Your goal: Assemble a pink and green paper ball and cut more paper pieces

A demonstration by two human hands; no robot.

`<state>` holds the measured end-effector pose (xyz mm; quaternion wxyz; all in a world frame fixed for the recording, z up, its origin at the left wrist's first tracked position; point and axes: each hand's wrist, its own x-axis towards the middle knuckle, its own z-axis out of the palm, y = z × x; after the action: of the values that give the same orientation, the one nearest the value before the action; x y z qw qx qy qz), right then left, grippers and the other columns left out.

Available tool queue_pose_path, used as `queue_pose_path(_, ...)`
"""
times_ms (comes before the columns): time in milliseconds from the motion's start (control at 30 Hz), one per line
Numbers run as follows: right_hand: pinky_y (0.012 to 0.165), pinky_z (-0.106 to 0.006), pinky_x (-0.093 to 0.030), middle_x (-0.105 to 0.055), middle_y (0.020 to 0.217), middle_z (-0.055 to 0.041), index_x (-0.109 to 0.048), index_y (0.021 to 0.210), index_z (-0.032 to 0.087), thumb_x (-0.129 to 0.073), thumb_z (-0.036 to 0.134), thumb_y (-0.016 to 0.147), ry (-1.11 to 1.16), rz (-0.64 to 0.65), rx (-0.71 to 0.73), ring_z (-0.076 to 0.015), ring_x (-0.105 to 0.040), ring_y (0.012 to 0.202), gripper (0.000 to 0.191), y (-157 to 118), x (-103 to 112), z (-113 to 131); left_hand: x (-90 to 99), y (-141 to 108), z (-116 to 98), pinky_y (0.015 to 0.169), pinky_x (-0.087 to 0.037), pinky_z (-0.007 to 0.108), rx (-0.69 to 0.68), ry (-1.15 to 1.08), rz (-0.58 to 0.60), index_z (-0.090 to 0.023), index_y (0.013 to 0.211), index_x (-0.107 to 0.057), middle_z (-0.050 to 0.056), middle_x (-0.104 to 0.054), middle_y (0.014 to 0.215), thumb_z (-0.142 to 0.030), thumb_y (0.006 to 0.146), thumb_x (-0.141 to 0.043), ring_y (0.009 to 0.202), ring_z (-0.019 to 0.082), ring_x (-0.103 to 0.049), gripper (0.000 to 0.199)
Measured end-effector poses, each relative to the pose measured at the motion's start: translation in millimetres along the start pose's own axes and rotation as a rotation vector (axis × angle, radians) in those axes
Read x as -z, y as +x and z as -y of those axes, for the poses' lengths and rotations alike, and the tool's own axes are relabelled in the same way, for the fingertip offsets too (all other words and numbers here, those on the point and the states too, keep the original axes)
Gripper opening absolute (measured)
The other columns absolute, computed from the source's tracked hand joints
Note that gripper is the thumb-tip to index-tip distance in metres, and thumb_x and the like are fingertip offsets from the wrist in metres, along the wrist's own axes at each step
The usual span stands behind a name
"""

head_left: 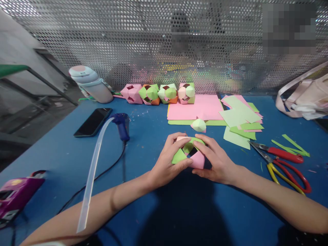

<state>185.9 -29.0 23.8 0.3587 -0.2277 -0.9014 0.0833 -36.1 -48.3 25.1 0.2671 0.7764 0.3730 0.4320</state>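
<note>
Between both hands is a folded paper cube in pink and green, with an opening in the side facing me. My left hand grips its left side, fingers over the top and thumb at the lower front. My right hand closes round the right side, fingers on top and thumb underneath. Just beyond the cube, a small pale green and pink folded paper piece sits on the blue table. At the back stand several finished-looking paper cubes, among them a pink one and a green and orange one.
Pink sheets and paper scraps lie behind my hands. At right are scissors, a red-handled cutter and green strips. Left are a glue gun with a long glue stick, a phone and a bottle.
</note>
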Motion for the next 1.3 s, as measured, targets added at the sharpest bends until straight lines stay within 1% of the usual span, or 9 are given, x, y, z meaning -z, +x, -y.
queue_pose_path(333, 0.104, -0.057, -0.044, -0.04, 0.144, -0.0212, -0.02, 0.153, 0.02, -0.064, 0.047, 0.087, -0.002, -0.005, -0.016, -0.0359, -0.043, 0.134, 0.083, 1.1, -0.2, 3.9, 0.8, 1.4, -1.8, 0.108, -0.04, 0.05, 0.049, -0.021, 0.008, -0.028, 0.133, -0.052, 0.012, -0.046, 0.131, -0.046, 0.089, -0.06, 0.127, 0.03, -0.044, 0.048)
queue_pose_path(500, 0.11, -0.056, -0.039, -0.041, 0.147, -0.019, -0.035, 0.146, 0.019, -0.059, 0.054, 0.089, 0.078, 0.066, -0.223, -0.0336, -0.038, 0.139, 0.071, 9.9, 7.0, 6.9, 9.2, 12.2, -13.9, 0.116, -0.03, 0.051, 0.21, -0.083, 0.004, -0.023, 0.131, -0.054, 0.012, -0.043, 0.144, -0.047, 0.089, -0.058, 0.139, 0.032, -0.035, 0.048)
queue_pose_path(567, 0.11, -0.055, -0.039, -0.045, 0.146, -0.0167, -0.042, 0.142, 0.019, -0.055, 0.057, 0.09, 0.144, 0.125, -0.329, -0.0323, -0.041, 0.137, 0.066, 21.4, 13.9, 6.3, 14.8, 17.6, -19.3, 0.11, -0.039, 0.05, 0.332, -0.177, 0.004, -0.022, 0.134, -0.051, 0.012, -0.046, 0.144, -0.052, 0.089, -0.056, 0.134, 0.032, -0.043, 0.055)
queue_pose_path(700, 0.092, -0.049, -0.053, -0.068, 0.113, -0.0097, -0.064, 0.113, 0.021, -0.043, 0.062, 0.094, 0.333, 0.184, -0.522, -0.0269, -0.065, 0.103, 0.05, 56.4, 25.7, -5.6, 24.0, 26.9, -17.7, 0.083, -0.056, 0.038, 0.559, -0.457, -0.036, -0.025, 0.139, -0.045, 0.009, -0.064, 0.123, -0.055, 0.091, -0.05, 0.1, 0.025, -0.065, 0.058)
queue_pose_path(800, 0.078, -0.047, -0.056, -0.07, 0.084, -0.0085, -0.067, 0.083, 0.02, -0.037, 0.071, 0.091, 0.489, 0.238, -0.674, -0.0256, -0.067, 0.079, 0.06, 82.6, 25.7, -25.3, 27.6, 34.2, -6.7, 0.079, -0.057, 0.032, 0.582, -0.622, -0.107, -0.025, 0.138, -0.046, 0.008, -0.064, 0.123, -0.052, 0.092, -0.052, 0.098, 0.021, -0.066, 0.054)
queue_pose_path(867, 0.067, -0.047, -0.057, -0.068, 0.075, -0.0101, -0.067, 0.078, 0.018, -0.031, 0.076, 0.089, 0.622, 0.271, -0.788, -0.0247, -0.065, 0.065, 0.069, 96.0, 20.9, -39.8, 29.7, 39.3, 0.9, 0.071, -0.059, 0.028, 0.582, -0.639, -0.125, -0.024, 0.136, -0.048, 0.009, -0.063, 0.123, -0.052, 0.091, -0.052, 0.09, 0.018, -0.067, 0.053)
queue_pose_path(967, 0.051, -0.042, -0.053, -0.067, 0.07, -0.0116, -0.067, 0.082, 0.016, -0.024, 0.083, 0.084, 0.803, 0.286, -0.913, -0.0204, -0.058, 0.051, 0.08, 109.5, 8.9, -57.1, 34.0, 45.3, 10.5, 0.055, -0.058, 0.026, 0.6, -0.592, -0.163, -0.021, 0.134, -0.05, 0.01, -0.065, 0.115, -0.055, 0.091, -0.05, 0.073, 0.015, -0.067, 0.054)
queue_pose_path(1133, 0.043, -0.027, -0.047, -0.064, 0.068, -0.0101, -0.062, 0.086, 0.016, -0.029, 0.083, 0.083, 0.963, 0.289, -1.028, -0.0186, -0.061, 0.055, 0.074, 119.5, -14.9, -71.1, 42.3, 50.4, 27.8, 0.037, -0.05, 0.025, 0.785, -0.6, -0.178, -0.013, 0.134, -0.049, 0.009, -0.068, 0.074, -0.06, 0.095, -0.034, 0.051, 0.02, -0.067, 0.063)
queue_pose_path(1300, 0.049, -0.029, -0.053, -0.067, 0.095, -0.0174, -0.053, 0.116, 0.01, -0.04, 0.069, 0.09, 0.924, 0.247, -1.087, -0.0196, -0.068, 0.064, 0.066, 117.1, -20.9, -79.5, 45.9, 51.9, 42.7, 0.038, -0.051, 0.025, 0.833, -0.627, -0.194, -0.01, 0.123, -0.055, 0.012, -0.07, 0.084, -0.056, 0.098, -0.028, 0.05, 0.018, -0.067, 0.059)
